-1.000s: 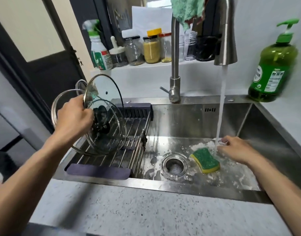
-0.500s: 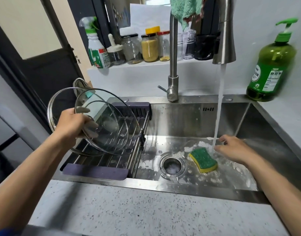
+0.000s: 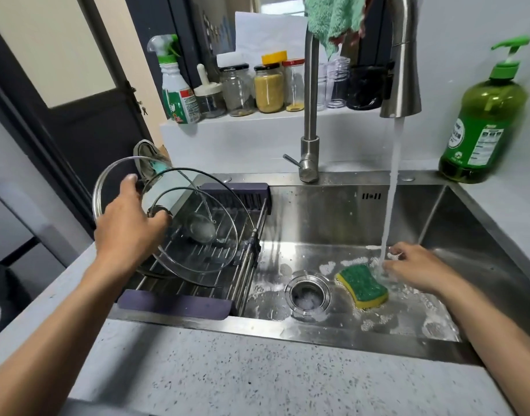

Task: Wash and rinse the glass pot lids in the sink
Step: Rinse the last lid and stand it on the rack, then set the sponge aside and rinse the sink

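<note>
Glass pot lids [image 3: 194,235] stacked and tilted over the drying rack [image 3: 197,283] at the sink's [image 3: 332,217] left end; left hand [image 3: 128,226] curled round the rim and knob of the nearest lid; right hand [image 3: 413,265] low in the basin, fingers loosely bent under the running water [image 3: 391,190], holding nothing, just beside the sponge [image 3: 362,285]; best to carry one lid across, keeping a firm hold on the wet glass; likely to slip if soapy; foam lying around the drain [image 3: 307,297].
</note>
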A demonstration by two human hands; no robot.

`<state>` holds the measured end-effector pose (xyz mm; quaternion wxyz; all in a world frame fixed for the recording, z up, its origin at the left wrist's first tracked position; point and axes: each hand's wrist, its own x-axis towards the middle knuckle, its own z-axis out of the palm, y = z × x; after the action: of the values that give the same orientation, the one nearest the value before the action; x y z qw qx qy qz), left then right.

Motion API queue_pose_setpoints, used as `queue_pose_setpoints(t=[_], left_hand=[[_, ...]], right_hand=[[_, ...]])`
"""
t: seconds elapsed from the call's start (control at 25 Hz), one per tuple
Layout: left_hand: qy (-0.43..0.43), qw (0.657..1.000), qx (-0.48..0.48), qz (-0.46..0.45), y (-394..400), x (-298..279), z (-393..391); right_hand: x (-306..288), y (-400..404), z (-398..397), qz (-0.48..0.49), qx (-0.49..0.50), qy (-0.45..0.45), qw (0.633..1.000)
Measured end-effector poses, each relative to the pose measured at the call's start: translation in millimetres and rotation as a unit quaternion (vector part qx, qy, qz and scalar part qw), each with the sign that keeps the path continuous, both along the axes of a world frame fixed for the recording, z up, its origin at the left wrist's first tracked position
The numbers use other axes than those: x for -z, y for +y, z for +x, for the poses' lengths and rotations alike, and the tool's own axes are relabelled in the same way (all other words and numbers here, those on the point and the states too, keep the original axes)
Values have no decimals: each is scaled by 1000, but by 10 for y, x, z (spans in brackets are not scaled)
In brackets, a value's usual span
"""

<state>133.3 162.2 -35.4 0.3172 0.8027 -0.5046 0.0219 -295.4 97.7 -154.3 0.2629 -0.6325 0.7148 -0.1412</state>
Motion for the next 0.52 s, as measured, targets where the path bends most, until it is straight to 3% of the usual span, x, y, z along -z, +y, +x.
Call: queue_pose_setpoints(t=[0.08,0.2,0.32,0.4,0.52], left_hand=[[-101,994,14,-41,27,-30,-195],[-119,987,94,-62,-49,32,-671],[-58,975,216,1,-203,245,-1322],[7,953,286,104,-431,408,-1803],[90,922,308,217,-739,676,-2296]], right_hand=[[-10,1,1,2,1,1,1000],[-15,0,-9,12,7,4,1000],[-4,0,-8,9,11,8,1000],[-5,3,-21,10,11,1,1000],[0,37,-49,7,0,1,1000]])
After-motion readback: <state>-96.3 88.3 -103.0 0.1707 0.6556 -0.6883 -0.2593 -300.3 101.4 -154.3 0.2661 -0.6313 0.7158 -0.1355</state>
